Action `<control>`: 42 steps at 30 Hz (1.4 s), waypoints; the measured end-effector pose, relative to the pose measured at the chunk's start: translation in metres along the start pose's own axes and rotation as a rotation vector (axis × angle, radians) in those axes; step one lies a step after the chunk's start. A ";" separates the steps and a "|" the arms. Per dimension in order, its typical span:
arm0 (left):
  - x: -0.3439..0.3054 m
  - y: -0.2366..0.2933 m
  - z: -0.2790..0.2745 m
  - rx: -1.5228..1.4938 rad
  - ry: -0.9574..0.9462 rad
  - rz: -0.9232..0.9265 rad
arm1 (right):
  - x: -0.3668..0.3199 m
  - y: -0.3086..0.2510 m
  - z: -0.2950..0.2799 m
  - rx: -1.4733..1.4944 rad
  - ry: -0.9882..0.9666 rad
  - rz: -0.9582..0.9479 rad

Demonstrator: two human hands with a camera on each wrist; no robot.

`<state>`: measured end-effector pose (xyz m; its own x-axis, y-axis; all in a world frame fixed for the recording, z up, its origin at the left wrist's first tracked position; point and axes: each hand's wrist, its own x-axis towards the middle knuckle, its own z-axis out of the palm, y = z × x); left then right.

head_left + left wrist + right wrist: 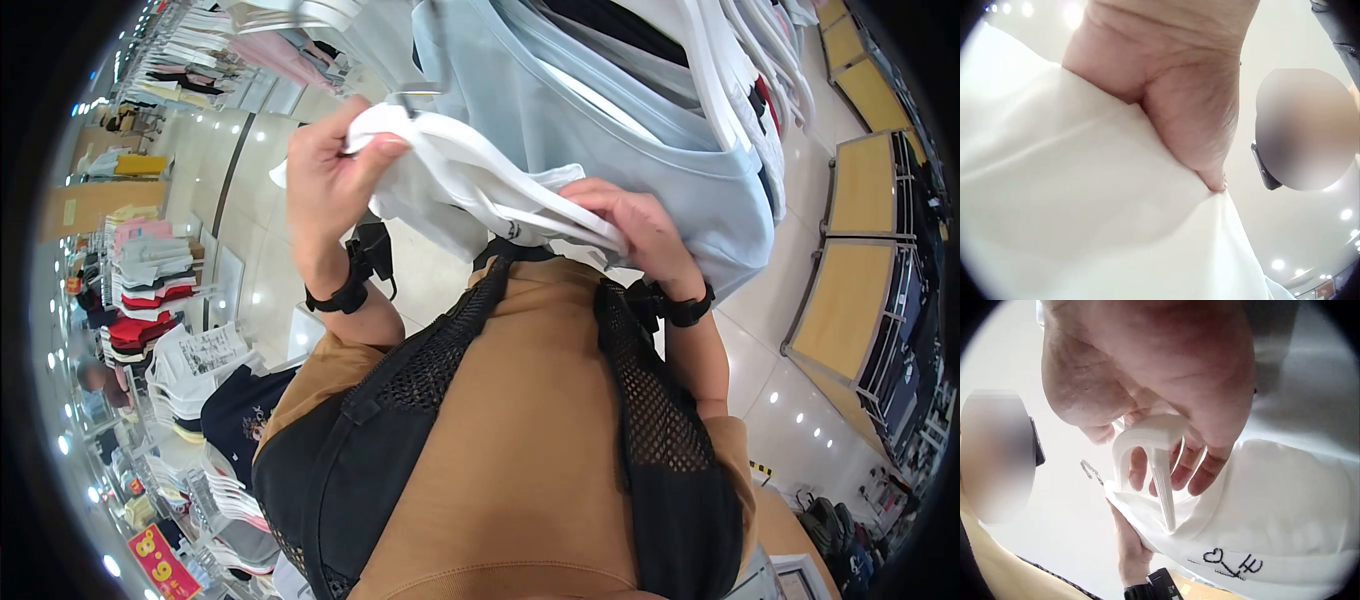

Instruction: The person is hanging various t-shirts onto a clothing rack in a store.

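Note:
A white shirt hangs bunched along a white plastic hanger in front of my body. My left hand grips the shirt close to the metal hook, thumb on top. In the left wrist view, white cloth spreads below that hand and hides most of its fingers. At the other end of the hanger, my right hand holds its arm, fingers curled behind the plastic in the right wrist view. Black heart-and-letter stitching shows on the shirt there.
Right beyond my hands hangs a light blue top among several garments on white hangers. Clothes racks line the left side, with a red price sign low down. Wooden panels stand at right. The floor is glossy tile.

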<state>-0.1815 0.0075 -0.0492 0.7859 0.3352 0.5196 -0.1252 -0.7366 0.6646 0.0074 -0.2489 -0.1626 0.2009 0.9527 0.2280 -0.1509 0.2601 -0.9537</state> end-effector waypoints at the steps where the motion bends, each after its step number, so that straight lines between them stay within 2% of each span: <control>1: -0.003 -0.001 -0.005 -0.045 0.021 -0.006 | 0.001 -0.001 0.002 0.143 0.003 0.012; 5: -0.001 -0.005 0.002 -0.053 0.083 0.026 | 0.012 -0.003 -0.004 0.030 -0.019 0.018; 7: -0.003 -0.005 -0.002 -0.082 0.081 0.013 | 0.015 0.005 -0.001 0.560 -0.079 0.025; 8: -0.005 -0.006 -0.004 -0.109 0.077 0.002 | 0.017 0.008 0.000 0.559 -0.079 0.025; 10: -0.007 -0.010 -0.003 -0.113 0.082 0.005 | 0.024 0.014 -0.006 1.014 -0.150 0.007; 11: -0.009 -0.011 -0.003 -0.116 0.086 0.010 | 0.028 0.018 -0.009 0.856 -0.139 0.008; 12: -0.010 -0.013 -0.001 -0.115 0.087 0.010 | 0.029 0.023 -0.007 0.857 -0.140 0.007; 14: -0.013 -0.011 -0.002 -0.200 0.060 0.027 | 0.033 0.025 0.004 0.159 -0.111 0.042; 15: -0.015 -0.012 -0.003 -0.201 0.059 0.028 | 0.032 0.016 0.016 0.015 -0.033 0.116; 16: -0.016 -0.015 -0.004 -0.186 0.083 0.015 | 0.031 0.016 0.021 0.015 -0.032 0.116; 18: -0.016 -0.018 -0.004 -0.172 0.106 0.004 | 0.030 0.016 0.026 -0.626 -0.123 -0.119; 20: -0.013 -0.019 0.003 -0.168 0.254 0.006 | 0.022 0.015 0.027 -0.710 -0.067 -0.096; 22: -0.017 -0.025 -0.009 -0.118 0.308 -0.029 | 0.014 0.013 0.037 -0.887 0.049 -0.052; 23: -0.019 -0.029 -0.016 -0.065 0.360 -0.066 | 0.007 0.011 0.034 -0.917 0.041 0.076; 24: -0.023 -0.034 -0.025 -0.065 0.360 -0.066 | 0.004 0.009 0.031 -0.918 0.041 0.077; 26: -0.026 -0.046 -0.034 0.081 0.265 -0.142 | -0.002 0.006 0.017 -1.016 0.087 -0.105; 33: -0.037 -0.049 -0.044 0.093 0.136 -0.256 | -0.010 -0.031 0.013 -1.165 0.115 -0.102; 36: -0.037 -0.039 -0.039 0.038 0.103 -0.230 | -0.003 -0.045 0.027 -1.149 0.131 -0.153; 38: -0.035 -0.032 -0.030 0.014 0.072 -0.244 | 0.005 -0.051 0.035 -1.093 0.134 -0.249; 42: -0.027 -0.020 0.009 -0.038 -0.011 -0.251 | 0.020 -0.047 0.042 -1.091 0.145 -0.285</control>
<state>-0.1945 0.0074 -0.0812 0.8017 0.4985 0.3296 0.0526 -0.6082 0.7920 -0.0225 -0.2358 -0.1050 0.2136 0.8351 0.5069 0.8274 0.1213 -0.5484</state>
